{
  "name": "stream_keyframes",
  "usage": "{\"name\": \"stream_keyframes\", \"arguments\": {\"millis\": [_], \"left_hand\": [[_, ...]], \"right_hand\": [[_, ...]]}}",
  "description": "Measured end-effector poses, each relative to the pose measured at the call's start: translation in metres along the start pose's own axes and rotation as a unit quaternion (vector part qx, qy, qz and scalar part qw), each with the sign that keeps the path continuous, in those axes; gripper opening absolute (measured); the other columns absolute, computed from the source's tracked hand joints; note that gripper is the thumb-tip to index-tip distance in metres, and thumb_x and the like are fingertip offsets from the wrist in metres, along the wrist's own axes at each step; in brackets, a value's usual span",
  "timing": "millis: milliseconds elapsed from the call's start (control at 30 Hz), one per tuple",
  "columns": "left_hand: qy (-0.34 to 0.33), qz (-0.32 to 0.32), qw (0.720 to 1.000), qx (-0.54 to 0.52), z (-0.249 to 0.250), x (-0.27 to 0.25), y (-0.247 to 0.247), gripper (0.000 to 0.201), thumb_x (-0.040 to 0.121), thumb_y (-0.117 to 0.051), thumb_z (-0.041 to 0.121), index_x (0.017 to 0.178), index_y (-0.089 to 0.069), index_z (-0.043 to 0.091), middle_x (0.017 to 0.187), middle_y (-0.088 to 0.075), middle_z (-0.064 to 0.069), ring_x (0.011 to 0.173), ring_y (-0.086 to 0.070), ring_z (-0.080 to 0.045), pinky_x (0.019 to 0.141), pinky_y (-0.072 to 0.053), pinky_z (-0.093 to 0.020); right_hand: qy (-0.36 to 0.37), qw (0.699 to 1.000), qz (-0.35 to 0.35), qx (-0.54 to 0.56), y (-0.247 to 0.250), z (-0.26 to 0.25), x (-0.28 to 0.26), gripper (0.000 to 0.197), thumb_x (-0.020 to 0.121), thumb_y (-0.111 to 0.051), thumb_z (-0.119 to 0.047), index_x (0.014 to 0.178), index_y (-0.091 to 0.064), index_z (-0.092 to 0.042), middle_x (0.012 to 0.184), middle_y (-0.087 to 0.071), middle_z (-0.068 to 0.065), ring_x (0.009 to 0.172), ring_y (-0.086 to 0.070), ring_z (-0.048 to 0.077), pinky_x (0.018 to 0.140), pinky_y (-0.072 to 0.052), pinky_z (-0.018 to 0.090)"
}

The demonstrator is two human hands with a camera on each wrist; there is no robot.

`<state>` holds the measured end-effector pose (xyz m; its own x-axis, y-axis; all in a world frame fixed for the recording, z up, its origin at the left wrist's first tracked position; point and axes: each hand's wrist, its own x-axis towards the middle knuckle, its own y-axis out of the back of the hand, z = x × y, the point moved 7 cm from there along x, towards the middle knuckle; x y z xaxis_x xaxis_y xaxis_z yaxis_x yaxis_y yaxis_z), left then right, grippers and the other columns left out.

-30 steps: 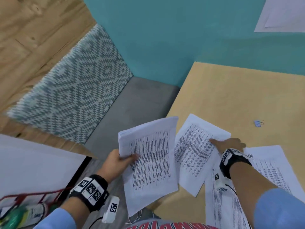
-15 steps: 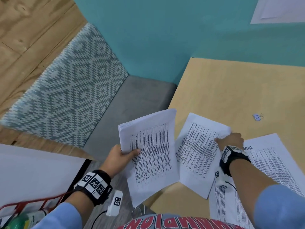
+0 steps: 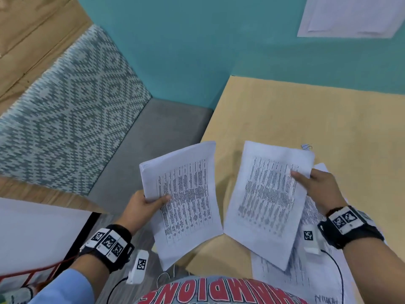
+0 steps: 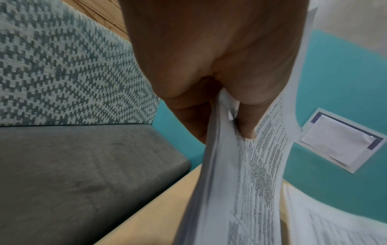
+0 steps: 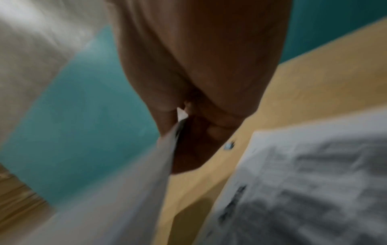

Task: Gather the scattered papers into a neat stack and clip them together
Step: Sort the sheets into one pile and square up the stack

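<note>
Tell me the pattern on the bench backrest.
The bench backrest has a teal-grey and white woven diamond zigzag pattern, shown best in the head view.

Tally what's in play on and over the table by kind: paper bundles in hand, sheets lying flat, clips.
Paper bundles in hand: 2, stack in left hand, sheet in right hand
Sheets on table: at least 1
Clips: 1
Total: 4

Café-style seating booth: upholstered bench (image 3: 153, 137) with patterned backrest (image 3: 65, 110), teal wall (image 3: 197, 40), light wooden table (image 3: 306, 119).
</note>
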<state>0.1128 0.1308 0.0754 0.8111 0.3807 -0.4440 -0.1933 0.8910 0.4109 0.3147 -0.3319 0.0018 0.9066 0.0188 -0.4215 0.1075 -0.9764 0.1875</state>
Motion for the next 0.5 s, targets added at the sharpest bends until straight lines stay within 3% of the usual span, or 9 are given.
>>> {"name": "stream_keyframes", "arguments": {"millis": [100, 167, 200, 233, 267, 300, 400, 467, 500], "left_hand": [[-0.02, -0.003, 1.0, 0.023, 0.009, 0.001, -0.015, 0.014, 0.088, -0.085, 0.028, 0.1, -0.081, 0.036, 0.106, -0.085, 0.01, 0.103, -0.081, -0.012, 0.098, -0.061, -0.041], [-0.024, -0.004, 0.999, 0.027, 0.013, 0.001, -0.027, 0.015, 0.09, -0.084, 0.026, 0.102, -0.079, 0.035, 0.113, -0.084, 0.001, 0.106, -0.08, -0.017, 0.099, -0.06, -0.043], [-0.026, -0.006, 0.999, 0.028, 0.015, 0.001, -0.032, 0.015, 0.09, -0.084, 0.026, 0.102, -0.079, 0.034, 0.115, -0.084, -0.001, 0.106, -0.08, -0.018, 0.1, -0.06, -0.044], [-0.028, -0.006, 0.999, 0.033, 0.017, 0.001, -0.037, 0.015, 0.09, -0.084, 0.026, 0.102, -0.079, 0.034, 0.114, -0.084, -0.002, 0.105, -0.08, -0.019, 0.1, -0.06, -0.044], [-0.031, -0.009, 0.999, 0.036, 0.019, 0.001, -0.044, 0.015, 0.09, -0.084, 0.026, 0.101, -0.079, 0.034, 0.113, -0.084, -0.002, 0.104, -0.08, -0.019, 0.1, -0.06, -0.045], [-0.031, -0.01, 0.999, 0.038, 0.019, 0.0, -0.049, 0.015, 0.09, -0.085, 0.025, 0.102, -0.08, 0.033, 0.112, -0.084, -0.002, 0.103, -0.08, -0.019, 0.099, -0.061, -0.045], [-0.032, -0.004, 0.999, 0.029, 0.024, -0.008, -0.062, 0.018, 0.091, -0.084, 0.019, 0.108, -0.081, 0.021, 0.103, -0.084, 0.004, 0.089, -0.08, -0.004, 0.088, -0.064, -0.034], [-0.036, -0.004, 0.999, 0.03, 0.026, -0.014, -0.068, 0.018, 0.09, -0.084, 0.021, 0.108, -0.081, 0.018, 0.098, -0.085, 0.008, 0.087, -0.081, -0.002, 0.081, -0.065, -0.027], [-0.038, -0.003, 0.999, 0.038, 0.025, -0.016, -0.068, 0.018, 0.09, -0.085, 0.024, 0.107, -0.082, 0.02, 0.099, -0.085, 0.006, 0.091, -0.082, -0.006, 0.084, -0.065, -0.031]], "right_hand": [[-0.068, 0.994, -0.056, -0.065, 0.065, 0.019, -0.025, 0.007, 0.094, -0.074, -0.016, 0.093, -0.078, -0.01, 0.08, -0.079, -0.001, 0.06, -0.07, 0.011, 0.057, -0.05, 0.023], [-0.097, 0.978, -0.065, -0.174, 0.103, 0.039, -0.03, 0.015, 0.097, -0.071, -0.017, 0.106, -0.076, -0.007, 0.083, -0.076, 0.008, 0.057, -0.062, 0.018, 0.053, -0.047, 0.024], [-0.106, 0.966, -0.056, -0.228, 0.12, 0.054, -0.026, 0.022, 0.099, -0.069, -0.021, 0.115, -0.075, -0.007, 0.094, -0.078, 0.014, 0.068, -0.066, 0.026, 0.062, -0.054, 0.031], [-0.116, 0.953, -0.047, -0.277, 0.133, 0.067, -0.025, 0.031, 0.1, -0.066, -0.026, 0.124, -0.072, -0.006, 0.111, -0.077, 0.018, 0.087, -0.071, 0.033, 0.079, -0.059, 0.041], [-0.119, 0.938, -0.036, -0.325, 0.142, 0.081, -0.023, 0.041, 0.1, -0.064, -0.032, 0.132, -0.067, -0.006, 0.127, -0.072, 0.019, 0.108, -0.069, 0.036, 0.094, -0.055, 0.048], [-0.121, 0.925, -0.02, -0.36, 0.149, 0.095, -0.022, 0.054, 0.096, -0.066, -0.041, 0.138, -0.061, -0.007, 0.137, -0.067, 0.018, 0.12, -0.064, 0.037, 0.102, -0.051, 0.05], [-0.165, 0.872, 0.039, -0.459, 0.148, 0.122, -0.031, 0.106, 0.064, -0.079, -0.074, 0.139, -0.05, -0.005, 0.137, -0.058, 0.019, 0.123, -0.058, 0.038, 0.102, -0.05, 0.048], [-0.186, 0.842, 0.051, -0.504, 0.138, 0.129, -0.042, 0.118, 0.052, -0.085, -0.076, 0.137, -0.047, -0.002, 0.132, -0.056, 0.02, 0.121, -0.056, 0.039, 0.1, -0.052, 0.047], [-0.194, 0.854, 0.054, -0.48, 0.133, 0.131, -0.047, 0.116, 0.053, -0.09, -0.068, 0.135, -0.045, 0.0, 0.128, -0.056, 0.021, 0.118, -0.058, 0.039, 0.096, -0.055, 0.047]]}}
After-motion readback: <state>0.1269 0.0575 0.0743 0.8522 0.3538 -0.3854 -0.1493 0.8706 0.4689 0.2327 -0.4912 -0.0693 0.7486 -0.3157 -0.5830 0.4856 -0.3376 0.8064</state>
